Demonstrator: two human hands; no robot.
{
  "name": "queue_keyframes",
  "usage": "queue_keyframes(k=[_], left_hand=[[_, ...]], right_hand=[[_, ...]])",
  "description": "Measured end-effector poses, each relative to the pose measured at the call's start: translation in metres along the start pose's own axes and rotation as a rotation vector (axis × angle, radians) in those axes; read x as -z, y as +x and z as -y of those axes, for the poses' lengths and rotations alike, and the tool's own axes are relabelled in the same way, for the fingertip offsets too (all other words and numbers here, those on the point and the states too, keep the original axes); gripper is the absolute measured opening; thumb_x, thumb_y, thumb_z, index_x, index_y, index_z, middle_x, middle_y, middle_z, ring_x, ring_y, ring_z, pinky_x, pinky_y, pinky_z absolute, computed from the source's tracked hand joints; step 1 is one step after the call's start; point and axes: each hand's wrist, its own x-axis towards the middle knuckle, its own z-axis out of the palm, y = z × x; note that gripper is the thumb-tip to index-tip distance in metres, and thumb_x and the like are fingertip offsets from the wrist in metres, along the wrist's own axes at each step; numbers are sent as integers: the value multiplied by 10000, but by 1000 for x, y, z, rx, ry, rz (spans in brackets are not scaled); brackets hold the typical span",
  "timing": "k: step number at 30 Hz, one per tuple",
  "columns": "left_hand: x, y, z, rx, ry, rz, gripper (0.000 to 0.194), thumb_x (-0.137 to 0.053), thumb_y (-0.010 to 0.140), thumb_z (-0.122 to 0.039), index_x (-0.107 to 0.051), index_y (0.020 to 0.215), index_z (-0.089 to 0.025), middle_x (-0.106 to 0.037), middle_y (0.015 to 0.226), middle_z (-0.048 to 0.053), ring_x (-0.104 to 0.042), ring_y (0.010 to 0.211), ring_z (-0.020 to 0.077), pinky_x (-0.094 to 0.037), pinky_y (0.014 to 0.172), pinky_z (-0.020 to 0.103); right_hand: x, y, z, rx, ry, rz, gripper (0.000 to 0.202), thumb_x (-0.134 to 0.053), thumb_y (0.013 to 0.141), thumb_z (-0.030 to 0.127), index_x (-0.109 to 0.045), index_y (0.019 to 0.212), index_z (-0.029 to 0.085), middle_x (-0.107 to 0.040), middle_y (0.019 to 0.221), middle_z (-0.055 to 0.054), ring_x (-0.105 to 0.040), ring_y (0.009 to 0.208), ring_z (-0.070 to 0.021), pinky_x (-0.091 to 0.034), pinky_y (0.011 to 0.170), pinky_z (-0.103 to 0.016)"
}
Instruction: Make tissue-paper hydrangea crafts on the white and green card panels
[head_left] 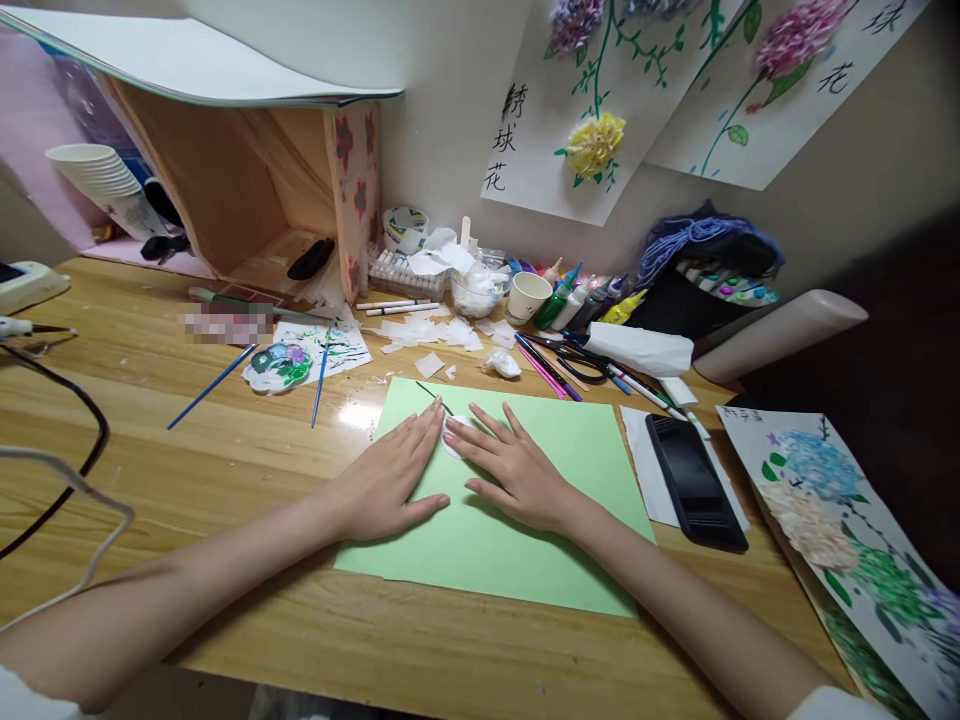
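Note:
A light green sheet of paper (555, 560) lies flat on the wooden table. On its upper part is a small white round piece (452, 447), partly covered by my fingers. My left hand (390, 470) rests flat on the green sheet, its fingertips at the left edge of the white piece. From the right, my right hand (517, 465) lies with fingers spread, the fingertips touching the white piece. A thin dark line (429, 393) runs diagonally from the sheet's top edge towards my fingertips; I cannot tell whether it is drawn or a stick.
A black phone (697, 485) lies right of the sheet, near flower artwork (847, 510). Behind are scissors (585, 370), pens, paint bottles (559, 295), a paper cup (527, 298) and white paper scraps (431, 330). Left are a paint palette (277, 368), brushes (212, 387) and cables (97, 430).

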Motion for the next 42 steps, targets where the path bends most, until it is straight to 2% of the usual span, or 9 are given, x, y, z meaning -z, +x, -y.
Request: queue_keyframes(k=[3, 7, 11, 15, 26, 30, 32, 36, 42], left_hand=[[-1, -1, 1, 3, -7, -6, 832, -345, 871, -554, 90, 1435, -125, 43, 1507, 147, -40, 1396, 256, -186, 1116, 415], [-1, -1, 1, 19, -13, 2, 850, -346, 869, -560, 111, 1430, -116, 59, 1506, 150, -39, 1396, 252, -177, 1122, 402], [-1, 0, 0, 40, -7, -7, 879, -357, 862, -567, 121, 1426, -93, 72, 1502, 168, -11, 1396, 258, -175, 1125, 396], [-2, 1, 0, 75, 16, -36, 924, -372, 843, -593, 128, 1420, -73, 98, 1491, 194, 22, 1390, 285, -158, 1124, 427], [-2, 1, 0, 71, 59, -26, 871, -338, 844, -614, -5, 1439, -73, 14, 1504, 176, -1, 1394, 266, -144, 1133, 418], [1, 0, 0, 73, 55, 10, 827, -333, 851, -605, -57, 1444, -98, -7, 1510, 148, -14, 1395, 264, -140, 1135, 413], [3, 0, 0, 69, 44, 23, 803, -328, 857, -597, -68, 1446, -116, -25, 1513, 130, -32, 1397, 254, -135, 1138, 404], [4, 0, -2, 66, 26, 40, 776, -318, 870, -580, -64, 1448, -128, -63, 1515, 107, -69, 1398, 226, -127, 1145, 375], [2, -3, -1, 62, 10, 1, 807, -342, 862, -583, -5, 1449, -143, -45, 1515, 114, -92, 1395, 236, -172, 1133, 382]], right_hand=[[-2, 3, 0, -5, -5, -22, 550, -317, 934, 420, -155, 1439, 273, -236, 1485, -5, -111, 1395, -228, -59, 1109, -546], [-3, 6, 1, -35, 16, 13, 598, -319, 918, 487, -148, 1442, 257, -201, 1494, -4, -69, 1399, -240, -80, 1107, -548], [-2, 7, 1, -36, 18, 25, 568, -310, 925, 474, -185, 1435, 256, -209, 1493, 4, -77, 1399, -231, -74, 1110, -540], [-2, 7, 2, 10, 33, 32, 593, -334, 921, 468, -147, 1440, 251, -258, 1479, -15, -93, 1397, -228, -59, 1106, -551], [-2, 4, 5, 93, 67, 32, 591, -329, 930, 431, -121, 1447, 234, -248, 1480, -38, -182, 1381, -203, -65, 1123, -509], [-5, -1, -2, -98, 102, -141, 522, -258, 957, 340, -139, 1448, 213, -255, 1482, -32, -144, 1390, -168, -109, 1134, -460], [-7, -2, -6, -198, 125, -161, 519, -260, 957, 354, -159, 1446, 215, -236, 1490, -37, -124, 1393, -178, -149, 1127, -458], [-9, -1, -9, -190, 139, -94, 517, -295, 946, 404, -216, 1432, 247, -226, 1494, -20, -117, 1395, -195, -155, 1123, -473], [-7, 2, -7, -194, 135, -115, 532, -292, 945, 413, -165, 1441, 271, -180, 1505, -33, -140, 1391, -209, -176, 1109, -497]])
